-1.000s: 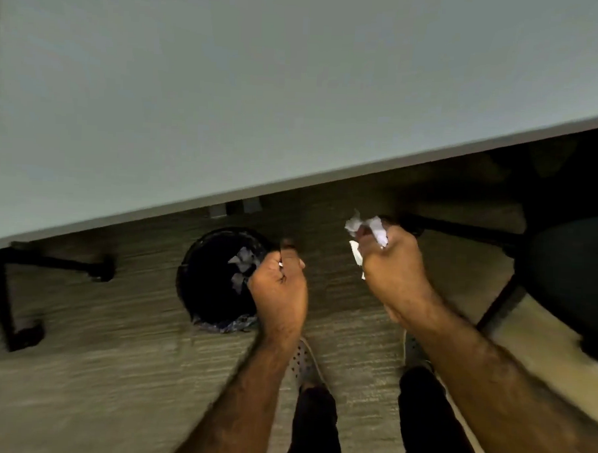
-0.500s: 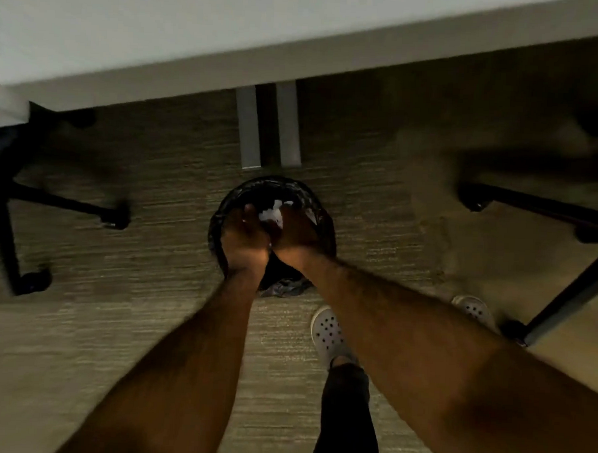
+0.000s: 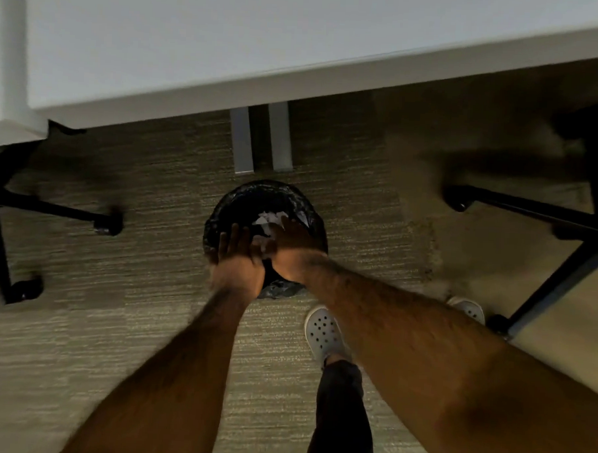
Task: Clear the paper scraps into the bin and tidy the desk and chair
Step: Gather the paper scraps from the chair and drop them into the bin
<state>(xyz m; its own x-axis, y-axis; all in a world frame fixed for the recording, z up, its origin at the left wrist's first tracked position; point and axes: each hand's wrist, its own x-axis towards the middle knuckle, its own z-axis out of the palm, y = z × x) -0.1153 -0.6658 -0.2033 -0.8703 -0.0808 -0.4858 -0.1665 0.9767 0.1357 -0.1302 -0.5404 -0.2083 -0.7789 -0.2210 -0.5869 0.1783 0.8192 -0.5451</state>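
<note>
A round black bin (image 3: 257, 197) with a dark liner stands on the carpet just in front of the white desk (image 3: 230, 52). White paper scraps (image 3: 268, 221) lie inside it. Both my hands hover over the bin's mouth. My left hand (image 3: 238, 258) is flat, fingers stretched out and apart, holding nothing. My right hand (image 3: 293, 250) sits beside it with fingers extended over the scraps; I see no paper gripped in it. The two hands almost touch.
Grey desk legs (image 3: 260, 139) rise right behind the bin. Black chair bases with castors stand left (image 3: 51, 212) and right (image 3: 531, 212). My white perforated shoes (image 3: 323, 333) stand on the carpet near the bin.
Both hands went from holding crumpled paper near the desk edge down into the bin. Their fingers have now spread and the scraps lie in the bin.
</note>
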